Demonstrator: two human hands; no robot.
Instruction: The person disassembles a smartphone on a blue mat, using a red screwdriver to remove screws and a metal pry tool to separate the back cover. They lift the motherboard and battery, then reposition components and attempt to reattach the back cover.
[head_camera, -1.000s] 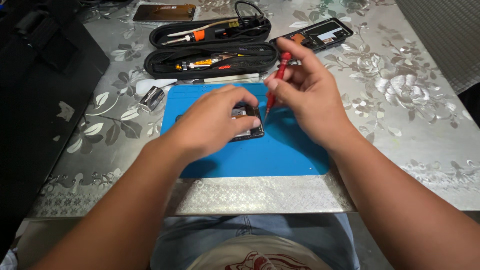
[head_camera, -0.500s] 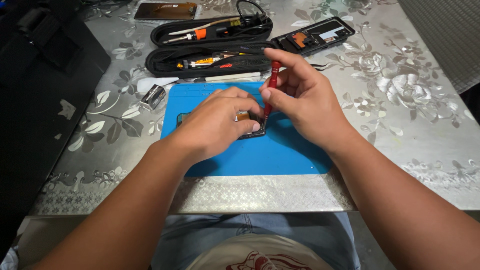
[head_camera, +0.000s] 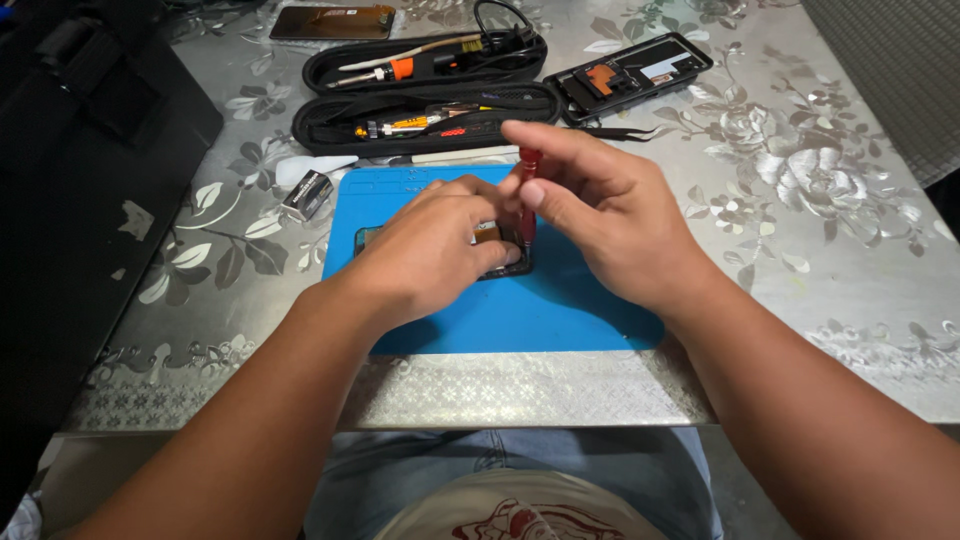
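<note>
red screwdriver (head_camera: 527, 205) upright between fingers (head_camera: 560, 200)

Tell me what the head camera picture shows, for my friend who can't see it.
A person's right hand holds a thin red screwdriver upright over a small dark opened phone, which the left hand steadies on a blue rectangular work mat. Behind it, on the silvery flower-patterned table, lie two open black tool cases.

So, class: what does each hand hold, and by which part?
Right hand grips a red screwdriver by its upper handle. Left hand presses the phone down on the mat.
</note>
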